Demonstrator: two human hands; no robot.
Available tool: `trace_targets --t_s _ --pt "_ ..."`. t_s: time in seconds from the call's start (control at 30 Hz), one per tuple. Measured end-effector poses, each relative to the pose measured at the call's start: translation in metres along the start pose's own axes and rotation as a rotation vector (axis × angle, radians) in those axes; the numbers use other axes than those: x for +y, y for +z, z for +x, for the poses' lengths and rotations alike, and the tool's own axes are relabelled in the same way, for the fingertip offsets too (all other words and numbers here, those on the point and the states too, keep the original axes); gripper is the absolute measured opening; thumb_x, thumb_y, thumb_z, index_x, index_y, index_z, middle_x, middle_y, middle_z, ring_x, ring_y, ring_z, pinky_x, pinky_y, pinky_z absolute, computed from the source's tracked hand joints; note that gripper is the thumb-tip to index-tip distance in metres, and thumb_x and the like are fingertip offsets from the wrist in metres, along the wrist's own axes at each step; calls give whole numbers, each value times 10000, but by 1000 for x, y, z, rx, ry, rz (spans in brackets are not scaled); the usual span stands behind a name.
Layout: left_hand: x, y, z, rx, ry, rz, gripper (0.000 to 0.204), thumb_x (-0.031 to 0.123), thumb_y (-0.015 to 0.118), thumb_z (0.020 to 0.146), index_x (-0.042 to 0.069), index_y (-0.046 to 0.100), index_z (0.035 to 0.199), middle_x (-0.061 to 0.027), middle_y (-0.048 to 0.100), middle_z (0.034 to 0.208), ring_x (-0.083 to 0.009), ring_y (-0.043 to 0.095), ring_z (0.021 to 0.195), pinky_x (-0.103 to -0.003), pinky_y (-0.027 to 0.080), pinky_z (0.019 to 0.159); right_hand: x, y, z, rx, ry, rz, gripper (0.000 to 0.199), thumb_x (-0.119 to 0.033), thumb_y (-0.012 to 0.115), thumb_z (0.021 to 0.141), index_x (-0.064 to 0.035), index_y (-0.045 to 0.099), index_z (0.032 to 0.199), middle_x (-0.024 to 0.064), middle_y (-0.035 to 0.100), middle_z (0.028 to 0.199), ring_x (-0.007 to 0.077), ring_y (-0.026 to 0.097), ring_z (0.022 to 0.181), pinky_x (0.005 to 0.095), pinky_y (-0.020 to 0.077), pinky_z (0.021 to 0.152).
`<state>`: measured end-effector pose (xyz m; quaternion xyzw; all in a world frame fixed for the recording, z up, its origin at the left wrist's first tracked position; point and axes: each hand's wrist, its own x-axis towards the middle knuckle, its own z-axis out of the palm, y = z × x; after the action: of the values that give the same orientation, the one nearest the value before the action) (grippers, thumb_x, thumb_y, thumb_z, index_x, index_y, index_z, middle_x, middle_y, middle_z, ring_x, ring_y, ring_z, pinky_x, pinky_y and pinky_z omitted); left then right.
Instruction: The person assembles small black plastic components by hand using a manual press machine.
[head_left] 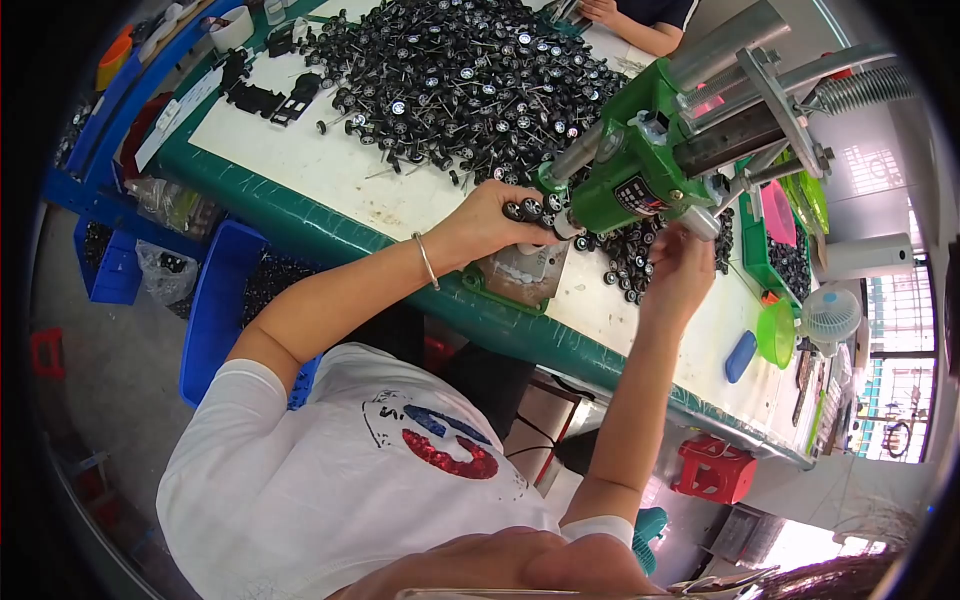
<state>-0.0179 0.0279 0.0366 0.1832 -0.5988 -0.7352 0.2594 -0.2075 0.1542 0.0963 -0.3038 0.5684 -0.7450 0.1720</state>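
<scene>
1. Left hand (497,222) is pinching two wheels (522,209) against the nose of one green press (630,170), at the table's 6 o'clock edge.
2. Right hand (680,268) is reaching up under the press; whether it is grasping anything, I cannot tell.
3. Wheel heap (460,70), uncountable, is lying at 12 o'clock.
4. One fan (830,315) and two green bowls (776,333) are sitting at 3 o'clock.
5. A co-worker's arm (640,30) is resting at 1 o'clock.

At a white worktable with a green taped edge (330,235), the left hand (490,222) pinches small black toy wheels on thin metal axles (528,209) beside the nose of a green metal hand press (635,165). The right hand (680,270) reaches up under the press. A large heap of black wheel-and-axle sets (460,70) covers the table behind.
</scene>
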Motion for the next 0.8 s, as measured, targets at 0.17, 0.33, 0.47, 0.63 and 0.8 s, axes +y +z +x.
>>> trace_targets --t_s 0.17,0.33,0.47,0.63,0.8 --pt "8 -3 1 19 -25 -10 236 77 758 701 9 694 918 -16 667 780 -54 577 690 -218 474 662 -55 33 44 -20 -57 131 314 -270 473 961 1 582 1078 69 622 899 136 578 772 281 468 689" --pt "8 -6 1 20 -50 -25 254 39 757 696 19 696 942 -24 679 828 -61 598 737 -221 485 706 -112 68 87 -183 -59 289 302 -242 507 946 40 566 1036 81 624 860 112 574 686 246 441 584" --pt "12 -3 6 -34 -46 62 285 -11 742 697 22 695 976 -22 688 863 -62 609 776 -222 490 740 -111 54 97 -525 -81 527 235 -222 576 910 12 567 904 52 576 708 70 489 503 194 309 392" --pt "7 -9 4 -16 77 118 219 107 764 708 21 694 897 -9 667 758 -42 581 646 -204 467 646 -117 87 69 -13 -164 301 242 -244 657 833 -34 548 781 -6 473 582 41 308 392 190 180 347" --pt "3 -7 6 -41 100 164 206 98 757 714 20 694 895 -12 664 758 -33 571 652 -203 463 642 -132 83 30 26 -413 220 289 -252 586 848 -90 439 659 -39 260 503 39 191 402 211 132 369"
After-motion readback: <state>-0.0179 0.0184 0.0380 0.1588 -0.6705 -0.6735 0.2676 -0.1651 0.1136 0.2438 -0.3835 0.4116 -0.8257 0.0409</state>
